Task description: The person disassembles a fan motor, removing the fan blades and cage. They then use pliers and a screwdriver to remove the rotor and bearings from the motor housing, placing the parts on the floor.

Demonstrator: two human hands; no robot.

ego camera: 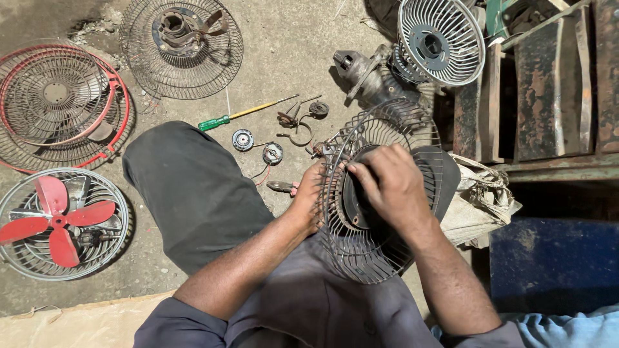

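Note:
A grey wire fan guard (380, 258) with a dark motor hub stands tilted on my lap. My left hand (308, 196) grips its left rim from outside. Reaching inside the guard, my right hand (391, 185) rests its fingers on the hub; what they pinch is hidden. On the concrete floor just beyond lie a green-handled screwdriver (240, 115), two small round parts (258, 147) with wires, pliers (282, 187) and loose metal rings (298, 124).
Other fans lie around: a red-rimmed guard (61, 103) at left, a guard with red blades (57, 222) at lower left, a bare guard with hub (182, 45) at top, a white guard (440, 40) at top right. Rusty metal steps (548, 90) stand at right.

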